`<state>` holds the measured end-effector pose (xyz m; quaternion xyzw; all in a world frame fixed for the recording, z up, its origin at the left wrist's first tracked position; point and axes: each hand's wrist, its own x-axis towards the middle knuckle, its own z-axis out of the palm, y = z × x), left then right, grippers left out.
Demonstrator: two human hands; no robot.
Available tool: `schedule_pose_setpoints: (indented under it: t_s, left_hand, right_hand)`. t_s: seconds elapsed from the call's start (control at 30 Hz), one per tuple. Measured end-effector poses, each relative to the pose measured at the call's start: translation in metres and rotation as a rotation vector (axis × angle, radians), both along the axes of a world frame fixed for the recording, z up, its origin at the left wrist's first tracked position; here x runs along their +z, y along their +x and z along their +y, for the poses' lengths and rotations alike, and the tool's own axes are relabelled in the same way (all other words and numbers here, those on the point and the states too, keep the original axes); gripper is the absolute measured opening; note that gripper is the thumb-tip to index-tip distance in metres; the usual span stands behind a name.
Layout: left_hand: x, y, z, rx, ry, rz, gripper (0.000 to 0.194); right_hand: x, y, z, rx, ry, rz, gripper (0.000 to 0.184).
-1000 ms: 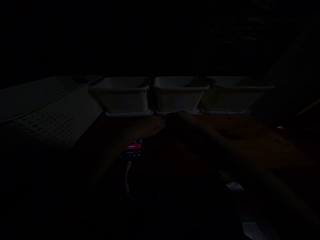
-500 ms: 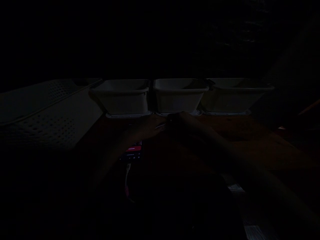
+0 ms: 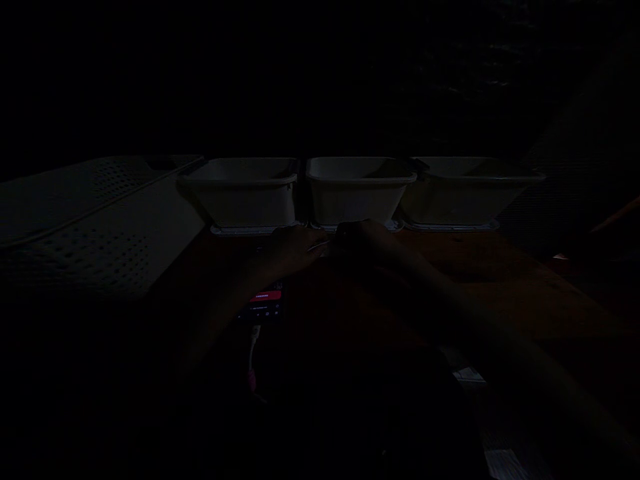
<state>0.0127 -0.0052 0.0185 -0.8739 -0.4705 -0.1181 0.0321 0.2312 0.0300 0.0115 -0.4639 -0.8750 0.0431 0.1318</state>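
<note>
The view is very dark, so finger details are mostly lost. My left hand (image 3: 296, 245) is over the wooden table, closed around a thin pale object (image 3: 319, 246) whose kind I cannot make out. Close by on the right, my right hand (image 3: 369, 233) has its fingers curled towards the left hand. A dark patch lies at its fingertips, and whether it is a held thing is unclear. Beneath my left forearm, partly covered by it, lies a phone (image 3: 265, 305) with a lit screen and a pale cable (image 3: 254, 337) plugged into its near end.
Three pale tubs stand in a row behind the hands: a left tub (image 3: 250, 203), a middle tub (image 3: 357, 200) and a right tub (image 3: 455, 203). A perforated basket (image 3: 165, 227) stands at the left. The wooden table (image 3: 515, 293) stretches to the right.
My left hand has risen slightly and the thin pale object has shifted a little with it. My right hand stays almost in place.
</note>
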Motion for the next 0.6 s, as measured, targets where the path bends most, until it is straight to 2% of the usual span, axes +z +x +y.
schedule_pose_setpoints:
  t_s: [0.33, 0.4, 0.47, 0.53, 0.6]
  left_hand:
    - [-0.002, -0.001, 0.002, -0.023, 0.008, -0.026, 0.032]
    - [-0.002, -0.001, 0.003, -0.038, 0.021, -0.034, 0.031]
    - [-0.002, 0.0, 0.002, -0.044, 0.023, -0.047, 0.029]
    - [-0.001, 0.002, 0.0, -0.038, 0.021, -0.055, 0.029]
    - [0.001, 0.003, -0.002, -0.021, 0.025, -0.046, 0.029]
  right_hand:
    - [0.002, 0.002, 0.0, -0.054, 0.03, -0.025, 0.029]
    - [0.002, 0.002, -0.001, -0.007, 0.012, 0.042, 0.028]
    - [0.0, 0.003, -0.002, 0.105, -0.012, 0.157, 0.027]
    - [-0.004, 0.003, -0.001, 0.218, -0.022, 0.25, 0.033]
    - [-0.008, 0.003, 0.001, 0.254, -0.051, 0.272, 0.038]
